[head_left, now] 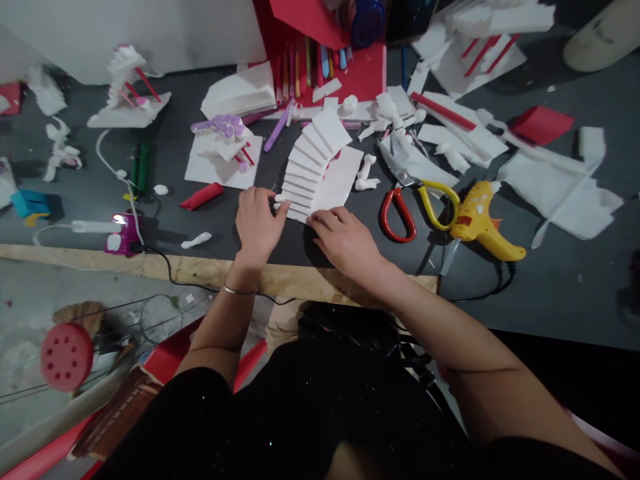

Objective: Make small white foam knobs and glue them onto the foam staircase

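Observation:
A white model staircase with curved, fanned steps stands on a white base sheet on the dark table. At its lower left corner is my left hand, thumb and forefinger closed around a small white piece at the edge of the bottom steps. My right hand rests at the lower right corner, its fingertips touching the front edge of the staircase. Its fingers are bent close together, and whether they pinch anything is hidden. Some red shows under the upper steps.
Scissors with red and yellow handles and a yellow glue gun lie to the right. Left are a purple-topped model, a red roll and a purple adapter with a cable. White scraps and coloured sticks lie behind.

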Action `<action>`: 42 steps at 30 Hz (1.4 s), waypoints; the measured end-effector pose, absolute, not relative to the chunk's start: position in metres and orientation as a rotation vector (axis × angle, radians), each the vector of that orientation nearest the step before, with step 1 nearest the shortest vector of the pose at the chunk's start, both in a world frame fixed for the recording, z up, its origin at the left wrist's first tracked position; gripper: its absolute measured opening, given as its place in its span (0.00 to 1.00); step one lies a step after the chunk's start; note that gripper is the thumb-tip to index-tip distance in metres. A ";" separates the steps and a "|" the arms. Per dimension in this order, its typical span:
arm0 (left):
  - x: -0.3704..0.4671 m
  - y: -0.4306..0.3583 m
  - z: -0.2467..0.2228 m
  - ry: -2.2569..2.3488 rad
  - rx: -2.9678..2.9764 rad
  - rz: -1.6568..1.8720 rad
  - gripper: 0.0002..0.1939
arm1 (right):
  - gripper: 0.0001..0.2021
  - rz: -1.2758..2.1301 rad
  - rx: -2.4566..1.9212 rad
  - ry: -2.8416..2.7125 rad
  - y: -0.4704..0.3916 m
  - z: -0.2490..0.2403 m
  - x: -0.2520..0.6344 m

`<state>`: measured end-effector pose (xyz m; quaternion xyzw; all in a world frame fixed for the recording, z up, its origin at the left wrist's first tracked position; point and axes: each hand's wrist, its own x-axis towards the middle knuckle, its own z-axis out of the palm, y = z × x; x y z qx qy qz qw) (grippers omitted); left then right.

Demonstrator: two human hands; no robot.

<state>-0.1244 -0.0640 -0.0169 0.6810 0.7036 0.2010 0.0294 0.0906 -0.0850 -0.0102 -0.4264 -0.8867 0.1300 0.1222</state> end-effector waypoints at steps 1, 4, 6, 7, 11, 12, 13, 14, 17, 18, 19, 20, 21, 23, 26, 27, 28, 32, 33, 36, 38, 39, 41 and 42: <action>-0.125 -0.064 -0.018 2.154 2.110 0.632 0.13 | 0.18 0.379 -1.248 -2.585 -0.085 -0.010 0.090; -0.124 -0.063 -0.020 2.129 2.114 0.660 0.11 | 0.17 0.375 -1.256 -2.583 -0.086 -0.010 0.089; -0.122 -0.062 -0.019 2.132 2.097 0.656 0.10 | 0.17 0.365 -1.258 -2.591 -0.085 -0.009 0.089; -0.121 -0.062 -0.019 2.132 2.085 0.649 0.10 | 0.17 0.356 -1.258 -2.599 -0.085 -0.008 0.090; -0.118 -0.061 -0.018 2.048 2.023 0.638 0.11 | 0.17 0.325 -1.307 -2.593 -0.080 -0.005 0.096; -0.118 -0.061 -0.018 2.005 2.013 0.646 0.11 | 0.17 0.324 -1.335 -2.578 -0.078 -0.005 0.099; -0.118 -0.061 -0.017 1.963 2.007 0.660 0.10 | 0.16 0.325 -1.365 -2.559 -0.076 -0.005 0.102; -0.118 -0.061 -0.017 1.927 2.005 0.674 0.10 | 0.16 0.326 -1.392 -2.539 -0.074 -0.005 0.106; -0.118 -0.058 -0.013 1.861 2.016 0.672 0.09 | 0.16 0.313 -1.441 -2.484 -0.068 -0.007 0.117; -0.117 -0.057 -0.011 1.837 2.024 0.654 0.09 | 0.16 0.310 -1.445 -2.472 -0.067 -0.007 0.121; -0.116 -0.055 -0.009 1.804 2.036 0.636 0.09 | 0.16 0.310 -1.446 -2.464 -0.066 -0.008 0.123; -0.115 -0.053 -0.006 1.759 2.057 0.618 0.11 | 0.16 0.315 -1.444 -2.458 -0.065 -0.008 0.125; -0.114 -0.051 -0.004 1.703 2.089 0.600 0.13 | 0.17 0.325 -1.441 -2.456 -0.064 -0.008 0.127; -0.115 -0.046 0.000 1.577 2.176 0.550 0.18 | 0.18 0.352 -1.432 -2.447 -0.063 -0.009 0.128; -0.121 -0.037 0.006 1.411 2.294 0.419 0.22 | 0.19 0.384 -1.427 -2.423 -0.062 -0.011 0.128; -0.124 -0.033 0.007 1.365 2.320 0.370 0.22 | 0.19 0.394 -1.431 -2.414 -0.061 -0.012 0.128; -0.126 -0.030 0.008 1.323 2.340 0.327 0.21 | 0.19 0.404 -1.436 -2.408 -0.061 -0.013 0.128; -0.131 -0.017 0.008 1.201 2.370 0.245 0.16 | 0.19 0.437 -1.440 -2.392 -0.060 -0.014 0.127; -0.131 -0.015 0.008 1.188 2.371 0.249 0.16 | 0.19 0.439 -1.442 -2.391 -0.060 -0.014 0.127; -0.130 -0.012 0.006 1.172 2.373 0.284 0.14 | 0.19 0.443 -1.453 -2.399 -0.061 -0.012 0.127; -0.129 -0.012 0.004 1.170 2.379 0.314 0.13 | 0.19 0.447 -1.453 -2.403 -0.061 -0.011 0.127; -0.128 -0.013 0.003 1.174 2.383 0.330 0.12 | 0.19 0.447 -1.453 -2.401 -0.061 -0.011 0.127; -0.127 -0.016 0.001 1.194 2.379 0.354 0.13 | 0.19 0.439 -1.461 -2.398 -0.061 -0.011 0.127; -0.127 -0.017 0.000 1.212 2.370 0.362 0.13 | 0.19 0.435 -1.464 -2.397 -0.061 -0.012 0.127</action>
